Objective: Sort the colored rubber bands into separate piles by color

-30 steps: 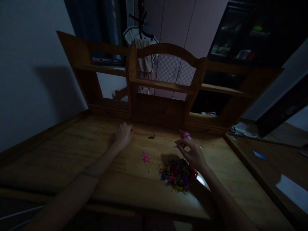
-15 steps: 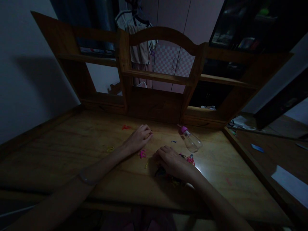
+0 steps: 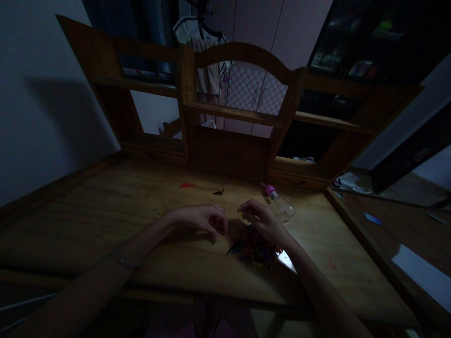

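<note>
A tangled pile of small coloured elastic bands (image 3: 254,251) lies on the wooden desk. Just over its far edge is my right hand (image 3: 266,224), fingers bent toward the thumb; anything between them is too dark to make out. To the left of the pile hovers my left hand (image 3: 202,218), its fingers curved downward and the thumb apart from them. A bit of pink or red shows through that gap. Farther back, a small red bunch of bands (image 3: 186,185) and a small black bunch of bands (image 3: 218,192) lie separately on the desk.
A clear bottle with a pink cap (image 3: 282,204) lies on its side behind my right hand. A wooden shelf unit (image 3: 229,150) rises along the desk's back edge. On the right, a lower surface holds a white sheet (image 3: 423,270) and a blue card (image 3: 372,218).
My left hand has come back toward me, uncovering the black bunch and covering where the pink bands lay. My right hand has lifted off the pile and moved slightly away, exposing more bands.
</note>
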### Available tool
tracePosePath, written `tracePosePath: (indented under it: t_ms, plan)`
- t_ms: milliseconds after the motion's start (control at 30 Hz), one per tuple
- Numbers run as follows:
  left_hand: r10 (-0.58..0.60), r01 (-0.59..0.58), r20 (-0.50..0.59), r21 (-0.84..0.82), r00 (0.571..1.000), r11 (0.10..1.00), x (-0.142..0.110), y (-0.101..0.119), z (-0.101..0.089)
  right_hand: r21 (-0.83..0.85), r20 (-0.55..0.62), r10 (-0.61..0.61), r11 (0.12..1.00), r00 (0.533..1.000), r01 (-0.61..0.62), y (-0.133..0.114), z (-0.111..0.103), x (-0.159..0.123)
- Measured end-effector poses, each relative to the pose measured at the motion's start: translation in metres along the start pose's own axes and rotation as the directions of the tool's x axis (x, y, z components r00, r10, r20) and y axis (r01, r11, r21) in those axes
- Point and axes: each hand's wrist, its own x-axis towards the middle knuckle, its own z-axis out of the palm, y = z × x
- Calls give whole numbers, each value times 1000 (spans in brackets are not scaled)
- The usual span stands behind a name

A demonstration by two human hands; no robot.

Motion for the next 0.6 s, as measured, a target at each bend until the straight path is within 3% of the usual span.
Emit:
tracePosePath:
  t_ms: [300, 400, 500, 600]
  plan:
    - [14, -13, -5, 112, 1000, 994, -1, 7, 2, 243, -141, 82, 969, 987, -46, 5, 1, 3]
    - [52, -53, 23, 20, 998, 998, -1, 15, 2, 307, -172, 115, 950, 978, -58, 4, 2, 5]
    - [81, -83, -23, -105, 996, 991, -1, 22, -1, 352, -192, 152, 933, 970, -76, 5, 2, 5]
    - [67, -73, -57, -106, 996, 992, -2, 22, -4, 381, -207, 173, 921, 963, -84, 6, 3, 6]
